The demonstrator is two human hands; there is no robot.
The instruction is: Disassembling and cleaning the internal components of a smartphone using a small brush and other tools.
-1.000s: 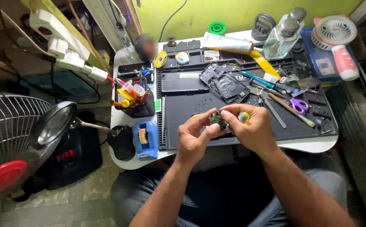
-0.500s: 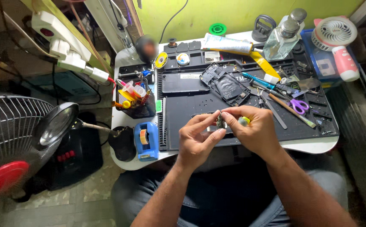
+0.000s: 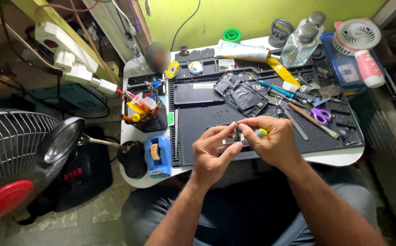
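My left hand (image 3: pixel 212 152) and my right hand (image 3: pixel 270 142) meet over the front of a black work mat (image 3: pixel 198 120). Between their fingertips they pinch a small dark electronic part (image 3: pixel 236 133). A yellow-green tool end (image 3: pixel 262 132) sticks out of my right hand's fingers. Behind the hands an opened phone frame (image 3: pixel 242 94) lies on the mat.
Purple-handled scissors (image 3: pixel 318 115), tweezers and a blue screwdriver (image 3: pixel 270 86) lie at the right of the mat. A blue tape dispenser (image 3: pixel 157 156) and a tool cup (image 3: pixel 144 111) stand at the left. A glass bottle (image 3: pixel 298 43), a small pink-handled fan (image 3: pixel 359 43), and a floor fan (image 3: pixel 6 159) surround the table.
Both hands stay together over the mat's front, shifting the small part slightly between the fingertips. Nothing else on the table has moved.
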